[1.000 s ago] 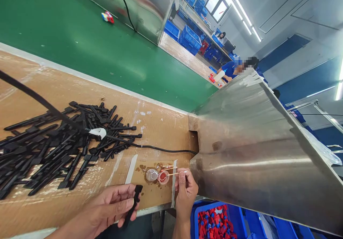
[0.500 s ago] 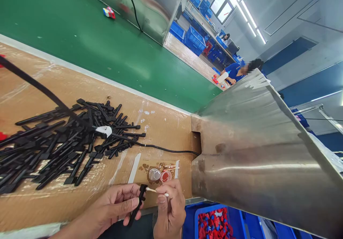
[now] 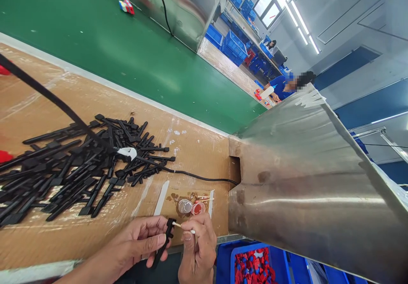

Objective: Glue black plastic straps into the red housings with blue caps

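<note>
Near the bottom centre, my left hand point(image 3: 140, 243) grips a black plastic part point(image 3: 163, 246), tilted with its wider end up. My right hand point(image 3: 199, 248) pinches a cotton swab point(image 3: 177, 225), whose left tip touches the part's upper end. Just beyond the hands sit a small clear cup point(image 3: 185, 206) and a cup of red liquid point(image 3: 198, 208), with swab sticks point(image 3: 205, 199) beside them on a stained patch. A big pile of similar black parts point(image 3: 73, 169) covers the cardboard at the left.
A black cable point(image 3: 194, 175) crosses the cardboard into a notch in the metal panel point(image 3: 296, 182) at right. Below that panel stands a blue bin point(image 3: 234, 271) of red and blue pieces. Beyond the green surface point(image 3: 153, 71), a person in blue point(image 3: 280, 86) sits.
My right hand has shifted slightly left, with the swab's tip closer against the black part. The camera view has moved a little.
</note>
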`<state>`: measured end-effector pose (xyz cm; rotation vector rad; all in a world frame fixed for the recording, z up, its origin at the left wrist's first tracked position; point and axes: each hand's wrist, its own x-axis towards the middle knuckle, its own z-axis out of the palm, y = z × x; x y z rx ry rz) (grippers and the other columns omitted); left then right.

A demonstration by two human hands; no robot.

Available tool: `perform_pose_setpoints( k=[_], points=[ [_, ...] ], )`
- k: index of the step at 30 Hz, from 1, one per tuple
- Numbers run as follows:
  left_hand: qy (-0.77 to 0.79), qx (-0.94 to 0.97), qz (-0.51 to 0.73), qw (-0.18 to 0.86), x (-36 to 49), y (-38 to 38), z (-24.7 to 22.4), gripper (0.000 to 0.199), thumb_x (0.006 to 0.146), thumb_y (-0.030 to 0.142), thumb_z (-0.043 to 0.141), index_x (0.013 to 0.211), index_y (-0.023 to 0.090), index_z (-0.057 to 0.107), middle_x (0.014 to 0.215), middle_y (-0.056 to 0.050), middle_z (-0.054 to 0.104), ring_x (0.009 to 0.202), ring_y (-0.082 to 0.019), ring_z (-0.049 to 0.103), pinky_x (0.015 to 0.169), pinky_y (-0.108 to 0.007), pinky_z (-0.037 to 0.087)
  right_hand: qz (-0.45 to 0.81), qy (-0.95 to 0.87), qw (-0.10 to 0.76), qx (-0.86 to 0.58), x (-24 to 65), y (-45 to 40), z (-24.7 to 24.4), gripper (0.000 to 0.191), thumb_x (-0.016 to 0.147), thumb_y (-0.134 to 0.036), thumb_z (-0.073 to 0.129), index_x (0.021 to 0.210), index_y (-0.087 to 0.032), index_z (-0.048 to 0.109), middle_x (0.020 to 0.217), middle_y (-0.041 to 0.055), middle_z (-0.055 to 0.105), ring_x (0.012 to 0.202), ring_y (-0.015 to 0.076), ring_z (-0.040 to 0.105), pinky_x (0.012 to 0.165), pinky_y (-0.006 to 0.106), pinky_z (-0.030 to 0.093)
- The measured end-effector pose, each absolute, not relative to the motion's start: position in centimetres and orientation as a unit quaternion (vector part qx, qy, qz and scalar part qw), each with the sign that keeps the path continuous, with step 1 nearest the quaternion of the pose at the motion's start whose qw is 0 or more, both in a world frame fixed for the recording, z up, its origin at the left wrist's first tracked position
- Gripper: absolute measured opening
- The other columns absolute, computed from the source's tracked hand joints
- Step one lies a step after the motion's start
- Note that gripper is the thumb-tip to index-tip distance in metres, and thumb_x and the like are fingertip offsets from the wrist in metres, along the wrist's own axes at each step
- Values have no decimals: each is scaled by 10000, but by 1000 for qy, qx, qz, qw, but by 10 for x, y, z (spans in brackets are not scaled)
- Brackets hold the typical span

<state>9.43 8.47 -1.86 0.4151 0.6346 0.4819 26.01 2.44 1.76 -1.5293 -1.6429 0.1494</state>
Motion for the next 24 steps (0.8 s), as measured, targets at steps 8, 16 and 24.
perform_pose_setpoints(
  k=[8, 16, 24],
  points=[
    [290, 203, 248, 902, 97, 83, -25, 612, 588, 700, 1080, 770, 183, 809, 691, -16, 677, 605, -136, 573, 489, -196, 389, -21, -607, 467, -643, 239, 17, 1, 209, 1184, -296, 504, 1138, -278, 706, 778, -6, 723, 618, 169, 719, 584, 290, 539],
    [288, 190, 239, 908, 93, 88, -17, 609, 601, 681, 1088, 797, 172, 818, 713, -21, 684, 636, -131, 571, 518, -182, 419, -22, -633, 419, -650, 235, 8, 5, 238, 1179, -268, 496, 1097, -293, 718, 864, 34, 771, 757, 198, 750, 679, 298, 593],
    [277, 191, 241, 910, 92, 88, -19, 566, 641, 656, 1080, 785, 173, 822, 674, -24, 674, 611, -129, 534, 486, -168, 391, 2, -699, 383, -604, 249, 6, 10, 206, 1116, -194, 569, 1123, -305, 742, 938, 44, 822, 800, 215, 790, 706, 313, 633]
  ],
)
